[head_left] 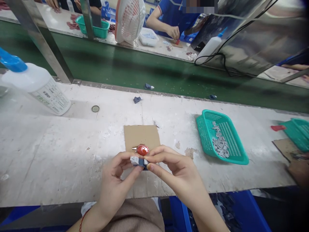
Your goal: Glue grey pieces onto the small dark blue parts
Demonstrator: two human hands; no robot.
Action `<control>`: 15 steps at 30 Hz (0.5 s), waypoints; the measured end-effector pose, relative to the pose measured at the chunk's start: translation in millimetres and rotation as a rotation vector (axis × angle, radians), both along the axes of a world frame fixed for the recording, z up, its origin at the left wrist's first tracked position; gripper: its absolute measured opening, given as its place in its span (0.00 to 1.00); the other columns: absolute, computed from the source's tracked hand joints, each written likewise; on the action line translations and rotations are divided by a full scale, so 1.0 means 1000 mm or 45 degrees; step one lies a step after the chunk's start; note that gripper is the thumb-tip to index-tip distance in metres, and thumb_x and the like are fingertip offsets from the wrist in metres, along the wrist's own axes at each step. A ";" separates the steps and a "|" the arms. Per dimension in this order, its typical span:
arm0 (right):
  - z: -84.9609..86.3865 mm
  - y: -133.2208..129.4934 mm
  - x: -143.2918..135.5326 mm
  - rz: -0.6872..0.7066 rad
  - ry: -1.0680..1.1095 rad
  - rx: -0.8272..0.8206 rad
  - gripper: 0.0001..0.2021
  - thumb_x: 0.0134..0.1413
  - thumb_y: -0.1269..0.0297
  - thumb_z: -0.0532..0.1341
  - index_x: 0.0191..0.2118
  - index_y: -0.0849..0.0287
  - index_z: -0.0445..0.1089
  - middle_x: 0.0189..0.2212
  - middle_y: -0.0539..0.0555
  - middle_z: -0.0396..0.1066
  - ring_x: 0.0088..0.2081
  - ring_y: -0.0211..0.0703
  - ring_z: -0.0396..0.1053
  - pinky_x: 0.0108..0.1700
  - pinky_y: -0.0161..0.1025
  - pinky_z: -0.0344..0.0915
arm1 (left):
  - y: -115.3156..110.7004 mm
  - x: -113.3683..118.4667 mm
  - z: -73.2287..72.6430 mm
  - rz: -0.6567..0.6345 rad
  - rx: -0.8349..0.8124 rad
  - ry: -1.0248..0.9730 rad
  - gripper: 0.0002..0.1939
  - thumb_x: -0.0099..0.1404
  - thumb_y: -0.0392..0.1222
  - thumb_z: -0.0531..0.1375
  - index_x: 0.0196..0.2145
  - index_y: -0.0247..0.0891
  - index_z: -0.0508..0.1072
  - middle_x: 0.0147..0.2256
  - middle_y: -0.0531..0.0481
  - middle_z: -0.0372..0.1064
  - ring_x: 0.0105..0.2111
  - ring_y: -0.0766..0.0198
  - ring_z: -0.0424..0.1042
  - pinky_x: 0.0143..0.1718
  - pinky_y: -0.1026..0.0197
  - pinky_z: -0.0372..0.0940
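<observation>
Over the near edge of a cardboard piece, both my hands pinch a small blue-and-grey plastic part. The thumb and fingers of my left hand are closed on its left side, near the light grey end. My right hand grips the right end, where a small pale piece shows between thumb and forefinger. Whether that pale piece is joined to the blue body, I cannot tell. Just behind the fingers, a small red round item with a metal tip lies on the cardboard.
At right stands a green basket of small grey pieces. A white bottle with a blue cap and a bottle cap are at left. Blue parts lie near the green conveyor belt. Beyond it, a co-worker's hand works.
</observation>
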State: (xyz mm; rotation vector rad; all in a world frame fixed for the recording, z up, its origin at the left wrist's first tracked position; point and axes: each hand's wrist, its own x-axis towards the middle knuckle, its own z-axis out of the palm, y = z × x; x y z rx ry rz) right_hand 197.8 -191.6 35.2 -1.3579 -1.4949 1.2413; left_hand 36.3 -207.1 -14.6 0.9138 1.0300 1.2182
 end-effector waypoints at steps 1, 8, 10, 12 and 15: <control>0.002 -0.001 -0.001 -0.002 -0.040 0.026 0.05 0.55 0.65 0.66 0.36 0.50 0.80 0.37 0.54 0.75 0.43 0.46 0.72 0.52 0.49 0.69 | 0.000 0.000 -0.001 0.014 0.009 0.015 0.05 0.61 0.37 0.65 0.37 0.43 0.76 0.39 0.50 0.76 0.42 0.61 0.76 0.44 0.63 0.72; 0.003 0.002 0.004 0.061 0.026 -0.133 0.02 0.52 0.64 0.68 0.33 0.54 0.79 0.37 0.54 0.75 0.43 0.46 0.73 0.52 0.47 0.68 | -0.004 -0.001 -0.007 0.041 0.092 0.200 0.07 0.60 0.37 0.66 0.37 0.44 0.78 0.38 0.50 0.77 0.40 0.60 0.76 0.44 0.62 0.72; 0.002 0.004 0.007 0.097 0.168 -0.264 0.06 0.50 0.61 0.70 0.34 0.55 0.77 0.37 0.54 0.75 0.41 0.44 0.73 0.47 0.44 0.71 | -0.004 -0.002 -0.005 0.029 0.106 0.219 0.07 0.60 0.38 0.66 0.37 0.44 0.78 0.37 0.50 0.78 0.39 0.59 0.77 0.43 0.61 0.73; 0.000 0.006 0.006 0.135 0.347 -0.359 0.11 0.51 0.55 0.69 0.36 0.56 0.74 0.36 0.53 0.73 0.38 0.42 0.72 0.40 0.39 0.72 | -0.003 -0.003 -0.002 0.023 0.144 0.244 0.07 0.59 0.37 0.66 0.37 0.44 0.78 0.38 0.50 0.78 0.41 0.57 0.76 0.45 0.59 0.72; -0.003 0.005 0.000 0.166 0.551 -0.395 0.14 0.56 0.49 0.64 0.39 0.55 0.68 0.36 0.51 0.70 0.35 0.38 0.70 0.36 0.36 0.70 | 0.001 -0.003 0.002 0.007 0.228 0.263 0.08 0.60 0.35 0.66 0.38 0.45 0.78 0.39 0.51 0.77 0.47 0.57 0.74 0.52 0.57 0.68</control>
